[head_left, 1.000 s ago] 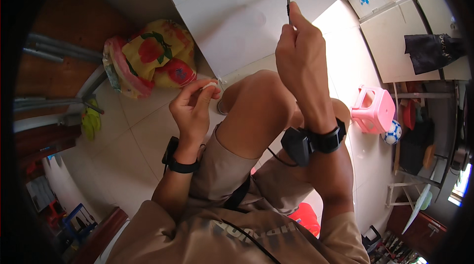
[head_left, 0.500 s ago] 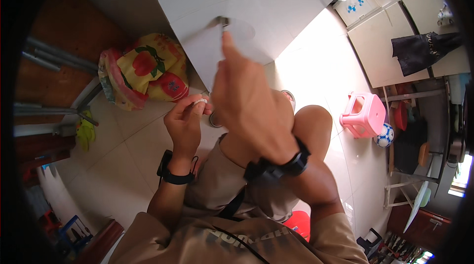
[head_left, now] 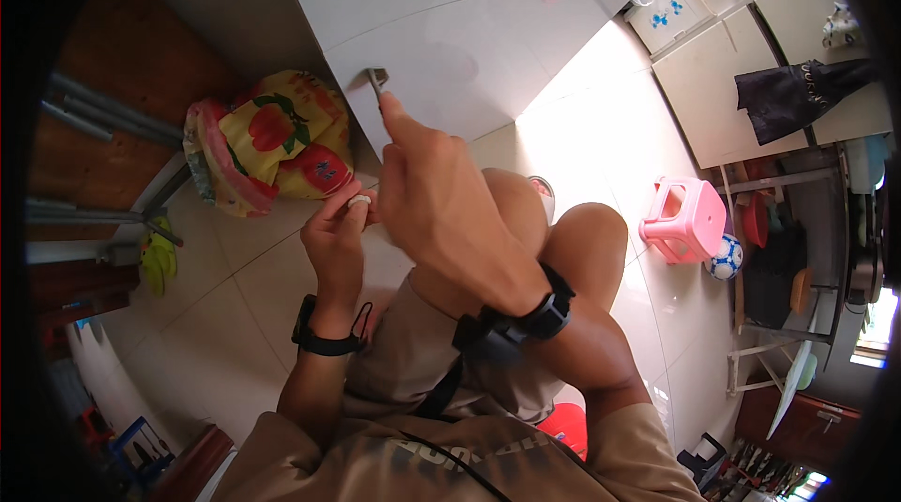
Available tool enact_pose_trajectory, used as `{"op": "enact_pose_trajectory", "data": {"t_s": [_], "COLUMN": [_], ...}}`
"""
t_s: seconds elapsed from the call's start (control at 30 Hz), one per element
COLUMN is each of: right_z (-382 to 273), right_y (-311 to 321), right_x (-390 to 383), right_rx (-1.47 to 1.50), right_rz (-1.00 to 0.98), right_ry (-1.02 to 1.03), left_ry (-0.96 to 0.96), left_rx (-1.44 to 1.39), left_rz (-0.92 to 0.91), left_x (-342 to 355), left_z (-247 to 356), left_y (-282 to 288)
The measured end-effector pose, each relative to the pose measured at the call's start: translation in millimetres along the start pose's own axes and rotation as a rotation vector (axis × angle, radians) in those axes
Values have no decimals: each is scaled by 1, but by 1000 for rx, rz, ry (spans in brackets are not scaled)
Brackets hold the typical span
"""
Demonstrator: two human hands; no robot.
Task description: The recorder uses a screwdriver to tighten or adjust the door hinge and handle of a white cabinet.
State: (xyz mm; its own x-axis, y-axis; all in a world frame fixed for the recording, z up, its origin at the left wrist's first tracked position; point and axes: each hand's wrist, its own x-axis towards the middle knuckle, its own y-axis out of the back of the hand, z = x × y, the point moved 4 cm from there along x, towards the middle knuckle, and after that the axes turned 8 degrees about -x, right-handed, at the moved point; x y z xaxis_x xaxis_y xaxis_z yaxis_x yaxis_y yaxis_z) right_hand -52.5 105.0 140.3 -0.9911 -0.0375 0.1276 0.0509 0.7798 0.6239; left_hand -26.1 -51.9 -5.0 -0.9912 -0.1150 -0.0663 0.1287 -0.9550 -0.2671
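My right hand (head_left: 436, 211) is closed on a small handled tool (head_left: 376, 80), its index finger along the handle, the metal head against a large pale, glossy panel (head_left: 441, 23) near the panel's lower left edge. The tool looks like a scraper. My left hand (head_left: 333, 230) pinches a small white piece (head_left: 358, 201) just below and left of my right hand, in front of my bent knees. Both wrists wear black strapped devices. Behind my left hand, a bulging yellow and red fabric bundle (head_left: 272, 145) with a fruit print lies beside the panel.
A pink plastic stool (head_left: 693, 225) and a football (head_left: 725, 258) stand at right, near pale cabinets (head_left: 713, 89) with a dark cloth and a metal shelving rack (head_left: 779, 178). Brown boards with metal tubes (head_left: 113, 108) are at left, with yellow gloves (head_left: 158, 263). Red plastic (head_left: 568, 422) shows below me.
My right hand with the tool has swept left and down across the panel to near its left edge. My left hand has shifted slightly down and left, still pinching the white piece.
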Motion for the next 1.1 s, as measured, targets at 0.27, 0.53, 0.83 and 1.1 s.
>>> {"op": "enact_pose_trajectory", "data": {"t_s": [0.27,0.53,0.83,1.1], "right_z": [-7,-8,26,23], "right_y": [11,14,4,50], "right_x": [6,3,11,25], "right_rx": [73,12,-106,-80], "right_rz": [-69,-94,-67,85], "right_ry": [-25,51,-14,-116], "left_ry": [225,203,224,184], "left_rx": [-34,-62,-46,-24], "left_rz": [18,30,21,-2], "left_x": [2,2,0,1], "left_z": [-11,-10,-8,-4], "left_y": [3,4,-2,-1]}}
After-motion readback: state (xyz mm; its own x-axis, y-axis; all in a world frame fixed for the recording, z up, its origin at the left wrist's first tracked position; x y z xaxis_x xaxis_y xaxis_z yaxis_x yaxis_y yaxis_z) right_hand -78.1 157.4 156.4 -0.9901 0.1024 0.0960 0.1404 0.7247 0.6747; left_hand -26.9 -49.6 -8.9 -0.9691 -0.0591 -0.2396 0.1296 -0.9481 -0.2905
